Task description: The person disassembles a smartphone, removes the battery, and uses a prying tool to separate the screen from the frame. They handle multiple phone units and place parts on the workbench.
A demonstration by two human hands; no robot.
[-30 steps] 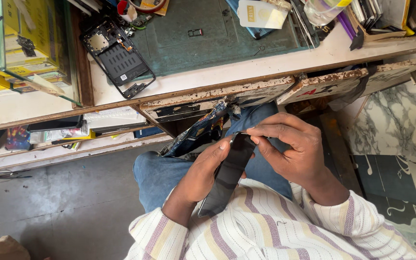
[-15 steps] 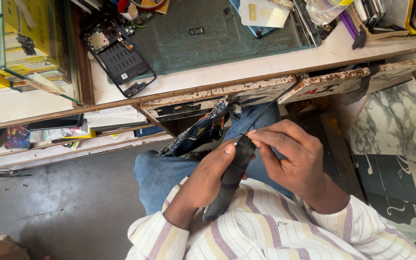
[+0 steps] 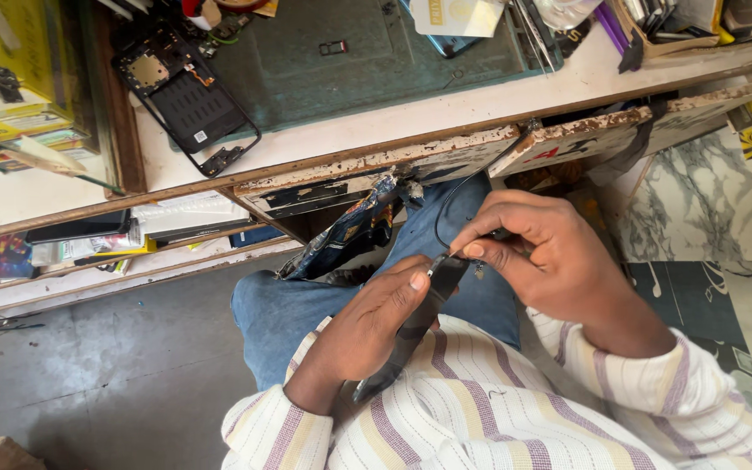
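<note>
My left hand grips a long dark phone part over my lap, thumb pressed near its top end. My right hand pinches at that top end with fingertips, where a thin black wire loops up toward the desk edge. Both hands sit above my blue jeans and striped shirt. Whether the right fingers hold a small tool or the wire itself I cannot tell.
A worn white desk carries a green mat and an opened phone frame. A half-open drawer hangs just above my hands. Yellow boxes stand at the left; a marble-patterned surface lies at the right.
The dark part has tilted and shifted slightly right in my left hand. My right hand has moved to its top end and pinches there.
</note>
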